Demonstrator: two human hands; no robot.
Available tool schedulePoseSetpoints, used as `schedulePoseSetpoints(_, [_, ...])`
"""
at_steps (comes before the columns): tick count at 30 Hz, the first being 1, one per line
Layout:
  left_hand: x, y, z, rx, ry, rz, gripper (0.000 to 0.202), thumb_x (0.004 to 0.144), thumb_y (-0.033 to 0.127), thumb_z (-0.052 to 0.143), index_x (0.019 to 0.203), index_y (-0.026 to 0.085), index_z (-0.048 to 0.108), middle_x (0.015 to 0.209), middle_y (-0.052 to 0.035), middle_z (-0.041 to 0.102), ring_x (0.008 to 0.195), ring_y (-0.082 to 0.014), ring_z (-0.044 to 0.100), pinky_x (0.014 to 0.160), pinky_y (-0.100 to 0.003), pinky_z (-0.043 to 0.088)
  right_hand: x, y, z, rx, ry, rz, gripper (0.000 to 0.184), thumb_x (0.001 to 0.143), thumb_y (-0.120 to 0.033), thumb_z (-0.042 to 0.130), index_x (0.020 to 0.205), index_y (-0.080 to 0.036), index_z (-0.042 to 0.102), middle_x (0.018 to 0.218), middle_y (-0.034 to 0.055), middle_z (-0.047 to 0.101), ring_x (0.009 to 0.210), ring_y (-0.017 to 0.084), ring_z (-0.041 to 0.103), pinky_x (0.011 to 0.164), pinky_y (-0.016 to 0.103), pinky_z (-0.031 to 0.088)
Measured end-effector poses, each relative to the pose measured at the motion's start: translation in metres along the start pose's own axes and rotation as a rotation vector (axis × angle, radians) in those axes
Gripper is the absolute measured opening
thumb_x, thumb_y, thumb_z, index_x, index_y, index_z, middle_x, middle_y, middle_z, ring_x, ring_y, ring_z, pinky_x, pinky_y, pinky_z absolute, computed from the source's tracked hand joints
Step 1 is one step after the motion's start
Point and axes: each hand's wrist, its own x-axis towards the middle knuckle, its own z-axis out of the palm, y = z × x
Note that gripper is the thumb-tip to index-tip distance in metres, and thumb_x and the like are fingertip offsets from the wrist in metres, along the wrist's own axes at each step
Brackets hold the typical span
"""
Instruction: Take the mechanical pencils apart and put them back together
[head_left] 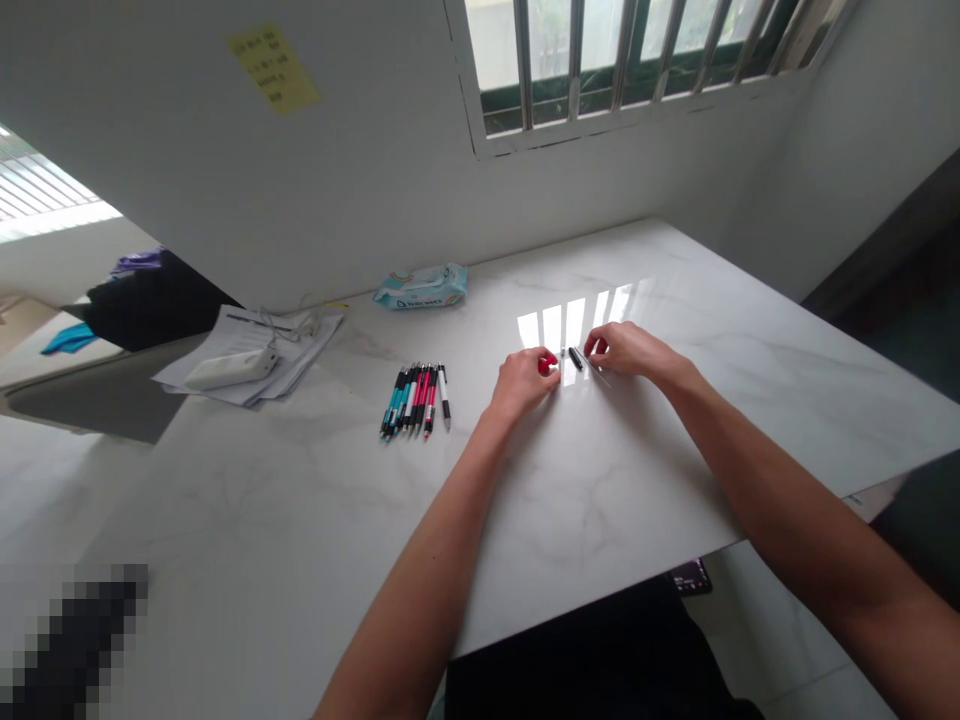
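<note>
My left hand rests on the table with its fingers curled round a red pen part. Opposite it, my right hand pinches a thin, pale stick that looks like a pen refill. Some red also shows under the right fingers, too small to name. Between the hands lies a short black pen piece, and close to the left fingers is a tiny dark part. Left of my hands, several click pens in teal, white, red and black lie side by side, with one white-and-black pen at their right end.
A blue wipes pack lies against the wall on the white marbled table. Papers with a white device and cable sit at the left. A barred window is above. A pixelated dark patch covers the lower left corner.
</note>
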Motion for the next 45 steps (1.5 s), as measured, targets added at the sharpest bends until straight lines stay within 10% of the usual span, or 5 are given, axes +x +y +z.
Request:
schedulePoseSetpoints(31, [0.000, 0.015, 0.014, 0.222, 0.020, -0.047, 0.021, 0.102, 0.032, 0.070, 0.112, 0.032, 0.088, 0.116, -0.0080, 0.083, 0.105, -0.0283, 0.075, 0.090, -0.037, 0.053, -0.005, -0.013, 0.006, 0.007, -0.024, -0.076, 0.021, 0.093, -0.021, 0.070, 0.109, -0.023, 0.084, 0.102, 0.0039, 0.082, 0.081, 0.017, 0.069, 0.064, 0.027, 0.044])
schedulePoseSetpoints(38, [-0.008, 0.012, -0.010, -0.091, 0.139, 0.023, 0.026, 0.101, 0.033, 0.069, 0.122, 0.024, 0.083, 0.104, -0.0067, 0.081, 0.092, -0.0222, 0.071, 0.090, -0.034, 0.052, -0.005, -0.016, 0.007, 0.086, 0.039, -0.088, 0.016, 0.096, -0.023, 0.070, 0.108, -0.021, 0.081, 0.096, 0.0046, 0.082, 0.074, 0.017, 0.068, 0.065, 0.029, 0.046])
schedulePoseSetpoints(45, [-0.030, 0.009, -0.032, -0.701, 0.231, 0.010, 0.032, 0.105, 0.035, 0.059, 0.123, 0.022, 0.083, 0.106, -0.0059, 0.076, 0.077, -0.0129, 0.062, 0.077, -0.026, 0.053, -0.016, -0.042, 0.017, 0.555, 0.068, -0.443, 0.022, 0.097, -0.044, 0.074, 0.097, -0.022, 0.073, 0.091, 0.0038, 0.077, 0.079, 0.019, 0.069, 0.074, 0.034, 0.055])
